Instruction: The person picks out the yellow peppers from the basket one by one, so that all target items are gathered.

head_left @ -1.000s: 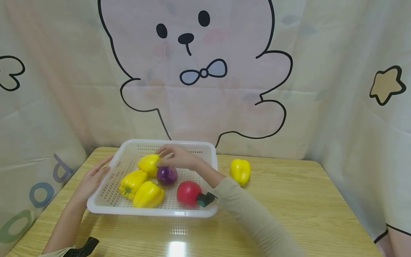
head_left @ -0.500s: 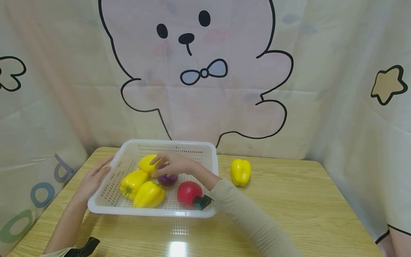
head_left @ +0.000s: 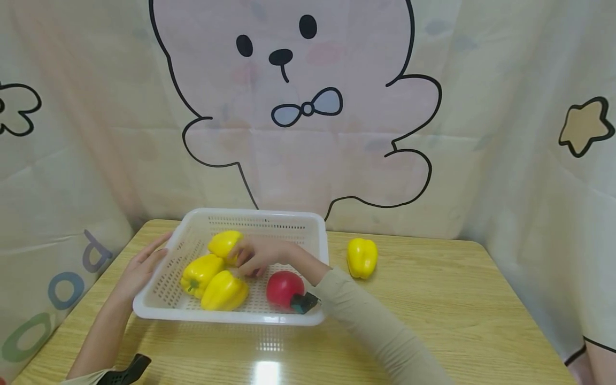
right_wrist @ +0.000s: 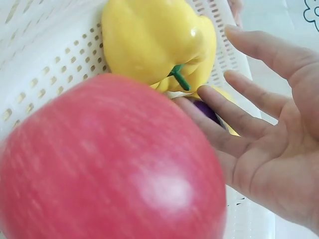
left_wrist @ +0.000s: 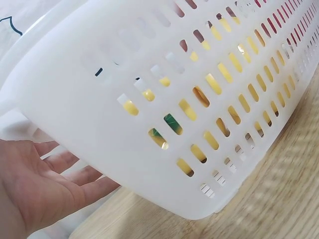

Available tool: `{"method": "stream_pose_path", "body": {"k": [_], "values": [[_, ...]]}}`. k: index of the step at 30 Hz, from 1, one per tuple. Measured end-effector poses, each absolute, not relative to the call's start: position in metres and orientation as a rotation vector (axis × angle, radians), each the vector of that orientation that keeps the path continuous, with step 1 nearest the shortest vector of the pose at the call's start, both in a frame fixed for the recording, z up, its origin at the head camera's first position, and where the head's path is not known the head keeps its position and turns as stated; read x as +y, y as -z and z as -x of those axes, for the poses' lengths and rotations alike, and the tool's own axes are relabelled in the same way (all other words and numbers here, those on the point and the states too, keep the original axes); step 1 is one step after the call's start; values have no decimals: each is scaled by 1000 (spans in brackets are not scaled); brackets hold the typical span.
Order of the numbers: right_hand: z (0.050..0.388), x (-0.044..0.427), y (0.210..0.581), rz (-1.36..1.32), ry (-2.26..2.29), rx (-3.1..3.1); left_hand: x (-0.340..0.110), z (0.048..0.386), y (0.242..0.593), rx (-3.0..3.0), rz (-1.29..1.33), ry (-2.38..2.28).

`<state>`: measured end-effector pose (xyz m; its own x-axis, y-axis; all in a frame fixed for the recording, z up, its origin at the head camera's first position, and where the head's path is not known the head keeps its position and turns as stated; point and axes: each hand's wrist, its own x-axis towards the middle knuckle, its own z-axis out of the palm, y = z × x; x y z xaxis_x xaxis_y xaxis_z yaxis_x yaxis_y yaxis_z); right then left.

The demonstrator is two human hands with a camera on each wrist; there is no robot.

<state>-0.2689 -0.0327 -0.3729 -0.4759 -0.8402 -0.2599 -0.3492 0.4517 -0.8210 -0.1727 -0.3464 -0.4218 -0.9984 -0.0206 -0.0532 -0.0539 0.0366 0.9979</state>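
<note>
now the right hand (head_left: 260, 255) has sunk over the purple vegetable (right_wrist: 207, 111), right of the yellow peppers (head_left: 224, 291) in the white basket (head_left: 262, 213), making that piece the likely focus; whether its grip is holding it i cannot tell. meanwhile the left hand (head_left: 140, 271) rests wide and relaxed at the basket's left side.

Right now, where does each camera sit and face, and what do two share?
Head: head-worn, facing forward and down at the basket; forearms, left grip, right grip show.
Left wrist: wrist-worn, facing the basket's outer side; left grip shows.
Right wrist: wrist-worn, facing into the basket past a red fruit; right grip shows.
Shared by head and right wrist: red fruit, right grip.
</note>
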Motion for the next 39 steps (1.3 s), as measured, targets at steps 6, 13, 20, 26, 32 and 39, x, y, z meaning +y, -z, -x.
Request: {"method": "stream_pose_path", "body": {"k": [6, 13, 20, 26, 32, 39], "values": [[267, -33, 373, 1001, 883, 2022, -346, 173, 421, 2252, 95, -2153], [264, -40, 373, 948, 827, 2052, -346, 174, 421, 2276, 94, -2146], [260, -47, 376, 869, 815, 2052, -344, 173, 420, 2258, 85, -2166], [258, -48, 377, 812, 844, 2003, -343, 173, 421, 2218, 61, -2202], [257, -50, 379, 793, 852, 1976, -344, 172, 421, 2238, 69, -2174], [258, -53, 380, 792, 856, 1982, -345, 172, 420, 2259, 83, -2146]]}}
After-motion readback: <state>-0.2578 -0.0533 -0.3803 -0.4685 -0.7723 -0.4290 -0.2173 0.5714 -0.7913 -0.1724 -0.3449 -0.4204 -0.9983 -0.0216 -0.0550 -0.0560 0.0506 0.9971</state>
